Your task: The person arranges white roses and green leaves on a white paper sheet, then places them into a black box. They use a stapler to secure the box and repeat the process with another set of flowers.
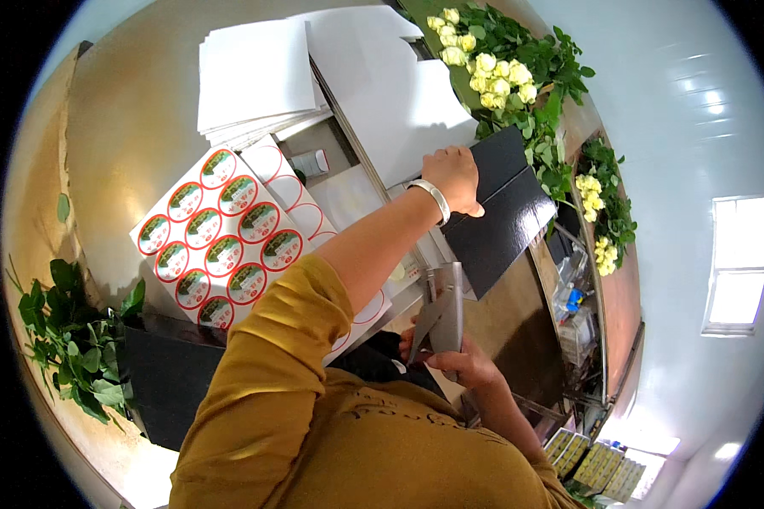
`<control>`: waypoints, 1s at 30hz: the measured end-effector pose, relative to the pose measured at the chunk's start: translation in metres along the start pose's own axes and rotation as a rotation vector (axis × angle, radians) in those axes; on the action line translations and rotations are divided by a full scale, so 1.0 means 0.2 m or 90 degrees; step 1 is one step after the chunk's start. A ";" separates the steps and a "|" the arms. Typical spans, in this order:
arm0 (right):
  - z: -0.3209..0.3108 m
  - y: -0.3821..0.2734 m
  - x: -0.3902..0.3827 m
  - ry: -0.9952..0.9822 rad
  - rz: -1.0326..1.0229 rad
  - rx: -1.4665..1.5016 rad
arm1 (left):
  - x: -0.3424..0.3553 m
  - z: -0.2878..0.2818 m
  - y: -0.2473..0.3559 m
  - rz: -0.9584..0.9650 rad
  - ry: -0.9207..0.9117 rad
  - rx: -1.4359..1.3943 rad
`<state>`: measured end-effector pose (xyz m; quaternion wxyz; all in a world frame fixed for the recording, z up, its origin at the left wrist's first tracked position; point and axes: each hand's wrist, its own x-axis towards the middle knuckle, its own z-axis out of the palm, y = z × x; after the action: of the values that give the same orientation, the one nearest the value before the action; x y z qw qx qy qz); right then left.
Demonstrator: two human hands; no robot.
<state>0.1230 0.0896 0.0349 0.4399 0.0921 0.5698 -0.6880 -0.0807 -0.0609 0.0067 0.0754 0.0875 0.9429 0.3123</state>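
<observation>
My left hand [452, 181], with a pale band at its wrist, reaches over to a glossy black folded board [499, 216]. Its fingers are curled at the board's near-left edge and its thumb rests on the surface; the fingertips are partly hidden. Close to my body, my right hand [469, 366] is wrapped around a grey, flat-sided tool [446, 310] that stands upright. A narrow gap splits the tool's upper part, and I cannot make out its exact kind. The board's lower corner lies just beyond the tool.
Sheets of round red-rimmed stickers [221, 220] lie on the left, below stacked white sheets [255, 72]. Pale yellow roses [501, 81] with leafy stems line the far right. A black box [174, 373] and green leaves [81, 343] are at lower left.
</observation>
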 end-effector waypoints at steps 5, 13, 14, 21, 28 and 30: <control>0.01 0.10 0.03 0.285 -0.060 -0.219 | 0.00 -0.02 -0.01 -0.004 -0.017 -0.008; 0.15 0.05 0.06 0.345 -0.036 -0.162 | 0.00 -0.04 -0.01 -0.022 -0.022 -0.041; 0.14 0.04 0.09 0.362 -0.043 -0.168 | 0.00 -0.04 0.00 -0.018 -0.021 -0.033; 0.10 0.03 0.22 0.318 -0.075 -0.094 | -0.01 -0.05 0.01 -0.021 -0.033 -0.016; 0.09 0.02 0.19 0.345 -0.072 -0.161 | -0.01 -0.06 0.00 -0.021 -0.053 -0.033; 0.09 0.02 0.18 0.365 -0.073 -0.201 | -0.01 -0.04 0.00 -0.031 -0.041 -0.043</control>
<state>0.1108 0.0566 0.0160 0.2309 0.1804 0.7741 -0.5612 -0.0803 -0.0658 0.0139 0.1160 0.0716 0.9307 0.3394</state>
